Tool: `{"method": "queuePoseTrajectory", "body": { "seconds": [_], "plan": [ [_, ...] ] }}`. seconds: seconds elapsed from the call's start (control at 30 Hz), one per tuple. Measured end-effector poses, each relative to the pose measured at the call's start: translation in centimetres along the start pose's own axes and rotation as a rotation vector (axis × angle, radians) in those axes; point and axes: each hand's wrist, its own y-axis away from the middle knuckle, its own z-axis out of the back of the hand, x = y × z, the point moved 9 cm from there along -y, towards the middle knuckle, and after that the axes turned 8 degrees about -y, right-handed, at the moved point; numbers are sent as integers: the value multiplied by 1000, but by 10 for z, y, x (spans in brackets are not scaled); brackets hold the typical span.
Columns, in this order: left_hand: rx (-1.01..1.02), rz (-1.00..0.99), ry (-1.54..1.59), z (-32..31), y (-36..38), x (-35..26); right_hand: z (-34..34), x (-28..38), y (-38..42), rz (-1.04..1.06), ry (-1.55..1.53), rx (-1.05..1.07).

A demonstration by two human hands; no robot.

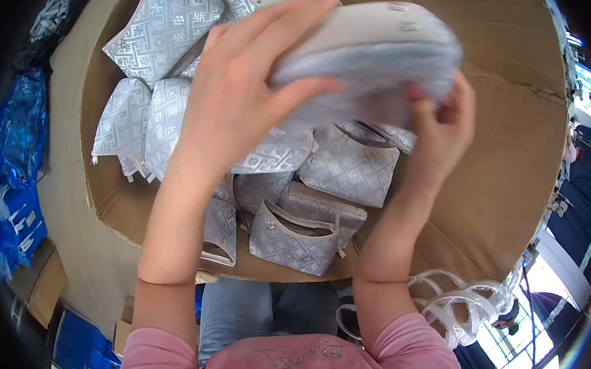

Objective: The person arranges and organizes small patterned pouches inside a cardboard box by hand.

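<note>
Head view: both hands hold one pale bag (376, 52) up at about 12 o'clock, above a big cardboard box (511, 149). The left hand (237, 94) wraps over the bag's left end, fingers spread across its top and thumb underneath. The right hand (442, 125) pinches the bag's lower right edge from below. Beneath them, at the centre and toward 10 o'clock, more patterned silver bags (346, 167) lie piled in the box.

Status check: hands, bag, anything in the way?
Left hand and right hand both gripping the raised bag. Held above the carton of patterned bags. Nothing in the way.
</note>
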Motion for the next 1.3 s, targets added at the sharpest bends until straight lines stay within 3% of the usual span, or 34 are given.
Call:
{"method": "queuePoseTrajectory", "body": {
  "seconds": [0.03,0.13,0.17,0.23,0.33,0.4,0.47,0.53,0.57,0.63,0.67,0.73,0.77,0.8,0.83,0.87,0.93,1.0,1.07,1.13,1.17,1.23,1.3],
  "plan": [
    [-5,2,0,3,-2,-3,22,10,-3,23,-1,-132],
    [-385,77,233,39,3,-3,83,13,1,126,-210,-565],
    [-392,80,232,39,10,-5,96,11,-2,130,-210,-558],
    [-281,347,462,13,42,11,131,21,2,283,-148,-657],
    [-86,297,288,-13,87,-2,143,40,6,359,-38,-676],
    [25,338,204,-25,121,5,158,-4,-2,229,-52,-624],
    [188,414,-247,-35,141,22,172,-68,-5,135,-52,-573],
    [270,372,-343,-51,160,31,176,-137,8,-83,466,-597],
    [348,311,-411,-60,169,33,166,-143,14,-96,454,-577],
    [411,245,-486,-59,177,38,131,-132,13,44,744,-395],
    [391,282,-331,-53,182,37,109,-117,15,116,900,-297],
    [351,342,-6,-38,191,32,59,-90,34,4,421,-105],
    [359,338,7,-29,194,31,9,-76,53,-345,262,190],
    [256,369,-10,-8,193,34,-35,-55,76,-352,8,492],
    [147,395,-25,10,187,37,-70,-42,101,-296,30,748],
    [145,380,-13,14,176,35,-99,-35,122,-274,67,782],
    [194,560,210,16,160,46,-117,-39,131,-248,111,802],
    [225,643,328,11,143,52,-98,-73,111,-520,-137,502],
    [85,896,917,-25,119,86,-46,-101,88,-427,-161,330],
    [77,463,379,-54,70,88,4,-75,73,-407,94,-52],
    [193,389,215,-88,58,88,13,-73,76,-407,97,-61],
    [419,211,-112,-162,41,74,66,-68,92,-297,-316,-520],
    [528,87,-269,-224,42,78,90,-83,113,-320,-299,-580]
  ]
}}
